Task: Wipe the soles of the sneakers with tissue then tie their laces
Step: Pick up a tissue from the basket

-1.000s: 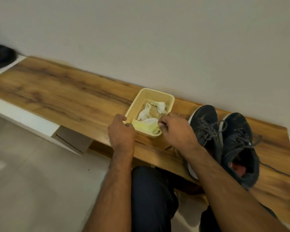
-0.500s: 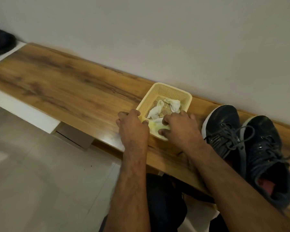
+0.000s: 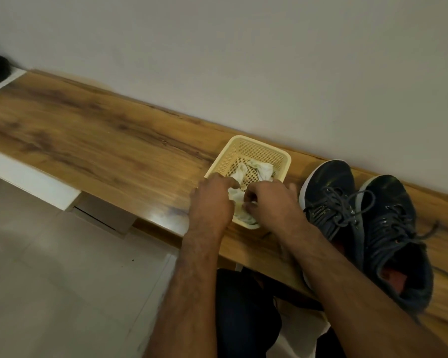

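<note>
Both my hands, left (image 3: 212, 200) and right (image 3: 269, 202), pinch tissue (image 3: 239, 202) in the basket (image 3: 259, 148) beside the sneakers (image 3: 360, 215); next, I'd lift one for sole-wiping.

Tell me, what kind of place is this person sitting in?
Probably a home entryway or shoe-changing spot: a long wooden bench runs along a plain wall, a pair of dark sneakers sits on it, and the floor is pale tile.
</note>
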